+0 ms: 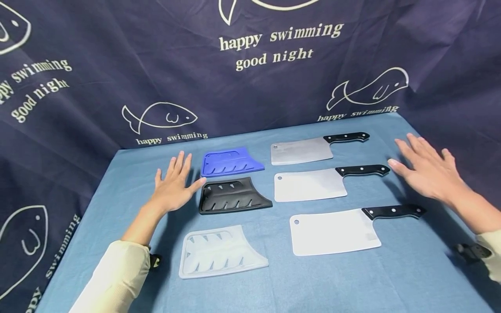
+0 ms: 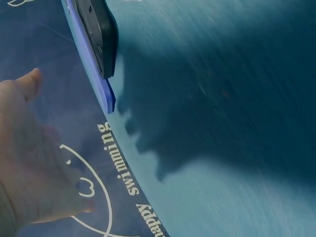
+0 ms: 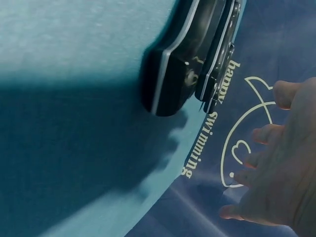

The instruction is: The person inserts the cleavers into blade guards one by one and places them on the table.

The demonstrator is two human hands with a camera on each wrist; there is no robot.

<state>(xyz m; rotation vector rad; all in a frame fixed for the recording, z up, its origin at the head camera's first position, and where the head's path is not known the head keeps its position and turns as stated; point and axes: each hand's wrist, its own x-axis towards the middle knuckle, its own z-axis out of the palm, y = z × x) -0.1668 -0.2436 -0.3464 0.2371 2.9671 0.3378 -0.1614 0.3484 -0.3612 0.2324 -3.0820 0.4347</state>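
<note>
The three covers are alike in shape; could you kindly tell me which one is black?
The middle cover is black; the far cover is blue and the near cover whitish.

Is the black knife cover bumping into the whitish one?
Apart. The head view shows it: a strip of blue cloth lies between the black cover and the whitish cover.

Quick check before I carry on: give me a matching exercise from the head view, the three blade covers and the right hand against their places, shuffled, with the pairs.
Things:
1. blue cover
2. black cover
3. whitish cover
4. right hand

Places:
A. beside the cleaver handles
B. frontmost of the covers
C. farthest back of the covers
D. between the other two covers

Pairs: 1-C, 2-D, 3-B, 4-A
</note>
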